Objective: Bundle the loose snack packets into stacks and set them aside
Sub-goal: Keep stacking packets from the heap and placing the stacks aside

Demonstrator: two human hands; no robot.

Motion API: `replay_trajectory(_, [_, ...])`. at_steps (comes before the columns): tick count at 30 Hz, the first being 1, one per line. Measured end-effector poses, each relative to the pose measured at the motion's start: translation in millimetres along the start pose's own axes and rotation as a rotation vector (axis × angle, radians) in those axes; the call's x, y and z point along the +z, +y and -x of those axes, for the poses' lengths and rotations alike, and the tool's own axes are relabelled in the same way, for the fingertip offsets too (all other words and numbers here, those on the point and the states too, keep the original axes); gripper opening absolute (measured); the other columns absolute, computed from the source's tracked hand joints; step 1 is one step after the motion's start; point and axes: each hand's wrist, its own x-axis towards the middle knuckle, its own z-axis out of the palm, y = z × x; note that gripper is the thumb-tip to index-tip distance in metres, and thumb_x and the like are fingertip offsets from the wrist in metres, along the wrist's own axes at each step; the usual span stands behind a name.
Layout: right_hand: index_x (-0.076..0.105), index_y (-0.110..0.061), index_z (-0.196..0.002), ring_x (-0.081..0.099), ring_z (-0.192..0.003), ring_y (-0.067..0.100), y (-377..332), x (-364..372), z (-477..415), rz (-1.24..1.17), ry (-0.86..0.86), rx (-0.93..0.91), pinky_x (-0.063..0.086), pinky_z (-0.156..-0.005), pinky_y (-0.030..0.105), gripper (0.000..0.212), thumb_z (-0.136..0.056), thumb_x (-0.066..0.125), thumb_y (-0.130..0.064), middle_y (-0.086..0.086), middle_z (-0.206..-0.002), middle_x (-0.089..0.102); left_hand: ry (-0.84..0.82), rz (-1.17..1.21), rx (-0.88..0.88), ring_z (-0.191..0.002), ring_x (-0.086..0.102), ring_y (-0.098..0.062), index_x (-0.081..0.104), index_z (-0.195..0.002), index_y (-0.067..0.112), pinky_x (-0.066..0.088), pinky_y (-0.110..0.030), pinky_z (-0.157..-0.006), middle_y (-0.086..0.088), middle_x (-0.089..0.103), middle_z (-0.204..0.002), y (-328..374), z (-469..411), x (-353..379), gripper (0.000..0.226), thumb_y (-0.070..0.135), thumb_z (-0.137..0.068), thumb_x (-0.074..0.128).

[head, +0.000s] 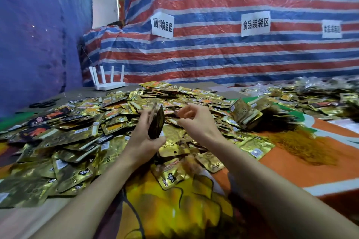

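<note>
Packets (pixel 81 137) lie all around, light, thin and slippery, I think. My left hand (pixel 143 137) grips a small stack (pixel 156 122) on edge over them, by its flat sides, the best hold. My right hand (pixel 196 122) curls just beside it; I cannot tell if it holds anything.

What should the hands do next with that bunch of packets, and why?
Probably move the right hand onto the stack of packets to square it up: the left hand grips the stack upright above the loose packets, and the right hand is beside it, apart.
</note>
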Motion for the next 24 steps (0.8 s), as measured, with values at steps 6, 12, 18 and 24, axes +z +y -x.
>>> replay_trajectory(6, [0.073,-0.013,-0.084,0.065,-0.076,0.020,28.3,-110.6,-3.0,0.689,-0.078,0.168,0.058,-0.068,0.031,0.011,-0.084,0.063,-0.007,0.003,-0.081,0.069,-0.004,-0.059,0.075,-0.058,0.046,-0.009,0.042,-0.115,0.026,0.042,-0.044,-0.054,-0.004,0.043,-0.075,0.7,2.2,1.4,0.057,-0.014,-0.082,0.066])
replay_trajectory(12, [0.065,-0.010,-0.087,0.067,-0.077,0.029,52.1,-204.2,7.3,1.164,-0.154,0.369,0.057,-0.064,0.033,0.009,-0.080,0.059,-0.010,0.008,-0.080,0.067,-0.003,-0.021,0.066,-0.064,0.047,-0.027,0.044,-0.111,0.026,0.046,-0.053,-0.060,-0.016,0.042,-0.079,5.1,2.5,1.2,0.049,-0.003,-0.081,0.069])
replay_trajectory(18, [0.079,-0.016,-0.088,0.069,-0.082,0.025,65.2,-215.9,22.1,1.209,-0.157,0.410,0.062,-0.072,0.037,0.013,-0.078,0.071,-0.014,0.005,-0.087,0.074,0.010,0.016,-0.003,-0.064,0.047,-0.016,0.046,-0.121,0.012,0.045,-0.048,-0.062,-0.004,0.044,-0.077,9.6,3.2,1.6,0.056,0.012,-0.069,0.064])
replay_trajectory(24, [0.074,-0.020,-0.083,0.067,-0.079,0.024,49.4,-213.1,15.0,1.098,-0.022,0.458,0.055,-0.073,0.036,0.010,-0.074,0.080,-0.020,0.001,-0.080,0.070,0.029,0.000,0.005,-0.066,0.044,-0.036,0.048,-0.116,0.013,0.044,-0.056,-0.060,-0.016,0.043,-0.077,9.9,3.4,-0.6,0.049,0.012,-0.070,0.063])
